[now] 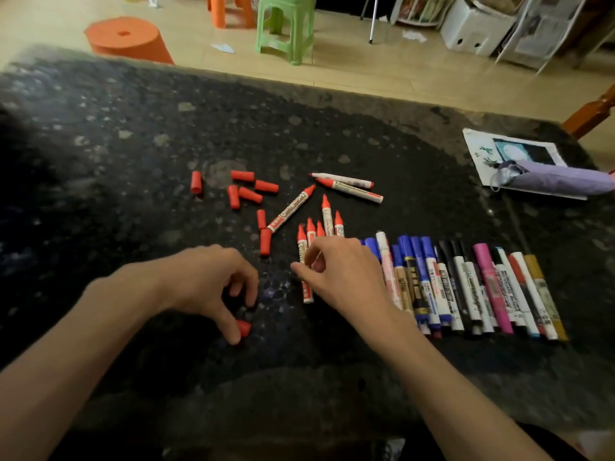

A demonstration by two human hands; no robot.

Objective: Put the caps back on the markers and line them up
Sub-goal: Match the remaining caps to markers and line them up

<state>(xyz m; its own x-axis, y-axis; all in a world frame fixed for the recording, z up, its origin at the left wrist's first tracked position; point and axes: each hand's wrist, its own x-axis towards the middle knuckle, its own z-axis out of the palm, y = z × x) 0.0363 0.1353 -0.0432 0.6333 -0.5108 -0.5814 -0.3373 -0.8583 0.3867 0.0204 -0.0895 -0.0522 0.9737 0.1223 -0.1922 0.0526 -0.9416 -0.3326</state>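
big dark stone table (133, 144) fills the view; on its right side stands the finished work, the capped row (466, 284) of blue, black, pink, white and gold pens, side by side and touching, long axes running near edge to far edge, caps aimed away from the person and leaning a little left; so well over half looks done; what is left is the red markers (327, 217), about eight, all bare-tipped; five sit just left of the row, tips pointing away, roughly parallel to it; three lie farther out, one on a diagonal with its tip up and right, two nearly crosswise with tips to the left; right hand (346, 271) is curled over the near group, thumb and forefinger seeming to pinch the nearest red marker (302, 244); left hand (206, 281) is curled too, thumb tip against a red cap (244, 328) on the table, apparently pinching it; loose red caps (246, 194) lie scattered beyond, pointing every way.
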